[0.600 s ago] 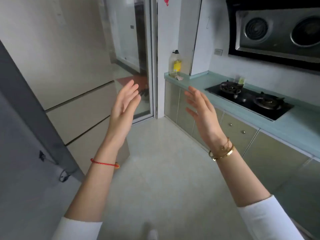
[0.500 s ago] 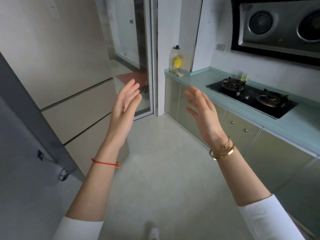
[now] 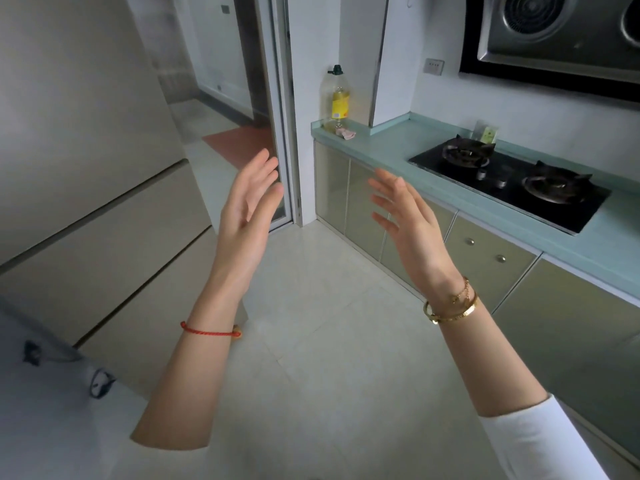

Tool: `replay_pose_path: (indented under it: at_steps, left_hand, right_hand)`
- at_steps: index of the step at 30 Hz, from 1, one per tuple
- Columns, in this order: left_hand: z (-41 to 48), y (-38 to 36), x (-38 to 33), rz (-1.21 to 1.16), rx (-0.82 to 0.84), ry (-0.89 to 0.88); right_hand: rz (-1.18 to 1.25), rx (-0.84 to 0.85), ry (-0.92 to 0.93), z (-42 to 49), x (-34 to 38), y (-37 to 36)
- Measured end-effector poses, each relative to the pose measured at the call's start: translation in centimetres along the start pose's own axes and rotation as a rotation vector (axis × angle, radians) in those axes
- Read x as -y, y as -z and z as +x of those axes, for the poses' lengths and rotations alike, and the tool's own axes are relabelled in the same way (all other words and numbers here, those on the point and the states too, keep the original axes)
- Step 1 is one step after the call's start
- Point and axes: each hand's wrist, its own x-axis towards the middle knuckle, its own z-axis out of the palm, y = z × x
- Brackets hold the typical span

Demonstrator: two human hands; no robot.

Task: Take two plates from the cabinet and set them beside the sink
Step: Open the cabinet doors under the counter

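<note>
Both hands were raised over the floor, palms facing each other: the left hand (image 3: 247,216) and the right hand (image 3: 412,226) had their fingers released and spread, grasping nothing. No plates showed; the base cabinet (image 3: 349,199) stood closed under the surface (image 3: 391,147), left of the gas hob (image 3: 509,181).

Legible text: none. Label-bearing items: oil bottle (image 3: 337,97), far end of the countertop (image 3: 398,142), carries a yellow label whose print is too small to read. A small packet (image 3: 487,132), propped against the wall behind the gas hob (image 3: 512,183), shows a green mark, unreadable. The wall switch plate (image 3: 434,66), left of the range hood (image 3: 561,36), bears no readable marking.
</note>
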Motion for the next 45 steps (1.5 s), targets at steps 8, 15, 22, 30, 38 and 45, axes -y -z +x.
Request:
replay_pose_path:
  at_steps: [8, 15, 22, 30, 38, 45]
  left_hand:
    - [7.7, -1.0, 5.5, -0.015, 0.033, 0.051]
    - [15.0, -2.8, 10.3, 0.007, -0.006, 0.09]
    - [24.4, -5.8, 14.5, 0.022, -0.039, 0.1]
    - [33.4, -7.9, 19.7, 0.047, -0.109, 0.123]
    - [42.0, -8.0, 24.9, 0.085, -0.175, 0.167]
    - [52.5, -5.3, 31.4, 0.083, -0.158, 0.199]
  right_hand:
    - [0.03, -0.047, -0.045, 8.1, -3.3, 0.2]
    - [0.061, -0.033, -0.067, 17.1, -6.5, 1.2]
    - [0.079, -0.013, -0.071, 27.9, -8.7, 3.5]
    - [0.07, 0.011, -0.104, 39.4, -11.2, 5.1]
    - [0.058, 0.004, -0.145, 49.2, -15.2, 3.9]
    - [0.073, -0.019, -0.146, 59.7, -19.7, 0.7]
